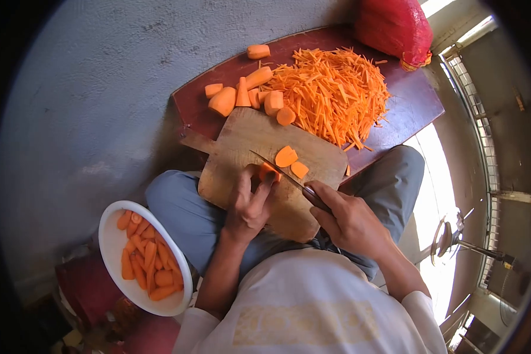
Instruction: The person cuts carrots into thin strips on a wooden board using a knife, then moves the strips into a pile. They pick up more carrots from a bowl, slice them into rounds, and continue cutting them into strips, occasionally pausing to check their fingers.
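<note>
My left hand point(251, 203) is closed on a carrot piece point(269, 172) on the wooden cutting board point(236, 138), its fingertips around the piece's sides. In my right hand point(351, 221) is the handle of a knife point(286, 174), whose dark blade points up and left, across the board and against the held piece. Two cut carrot slices point(286, 156) lie just beyond the blade. Past the board's far edge are several peeled carrot chunks point(223, 101), and to their right rises a large heap of carrot strips point(336, 94).
The board rests over my lap and the red table point(413, 106). A white bowl point(187, 277) of peeled carrots stands at the lower left. A red sack point(392, 29) sits at the table's far right. A fan point(448, 236) is at the right, a grey wall point(100, 106) at the left.
</note>
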Demonstrator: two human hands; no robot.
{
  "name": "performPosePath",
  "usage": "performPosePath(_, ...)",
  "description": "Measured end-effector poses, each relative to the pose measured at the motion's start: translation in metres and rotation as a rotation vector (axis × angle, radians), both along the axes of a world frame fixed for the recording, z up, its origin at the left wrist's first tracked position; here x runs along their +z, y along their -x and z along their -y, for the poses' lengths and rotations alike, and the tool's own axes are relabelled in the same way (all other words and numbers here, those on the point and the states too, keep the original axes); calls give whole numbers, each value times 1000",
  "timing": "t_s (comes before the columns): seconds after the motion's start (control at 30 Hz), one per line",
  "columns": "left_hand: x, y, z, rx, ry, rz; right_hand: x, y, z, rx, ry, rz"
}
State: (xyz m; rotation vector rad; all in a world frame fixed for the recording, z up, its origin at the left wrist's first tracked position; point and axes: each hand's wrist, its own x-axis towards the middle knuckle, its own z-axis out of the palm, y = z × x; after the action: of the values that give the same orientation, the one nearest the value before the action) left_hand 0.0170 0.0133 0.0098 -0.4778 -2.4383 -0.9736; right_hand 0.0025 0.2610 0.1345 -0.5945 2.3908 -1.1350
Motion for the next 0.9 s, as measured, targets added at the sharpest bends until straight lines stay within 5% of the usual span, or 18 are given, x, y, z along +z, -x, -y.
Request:
performPosePath(0.53,3,2,3,-36,16,-10,33,-19,-7,57,-199,5)
performPosePath(0.9,2,2,-3,-12,-9,14,-42,29,25,94,-30,-66)
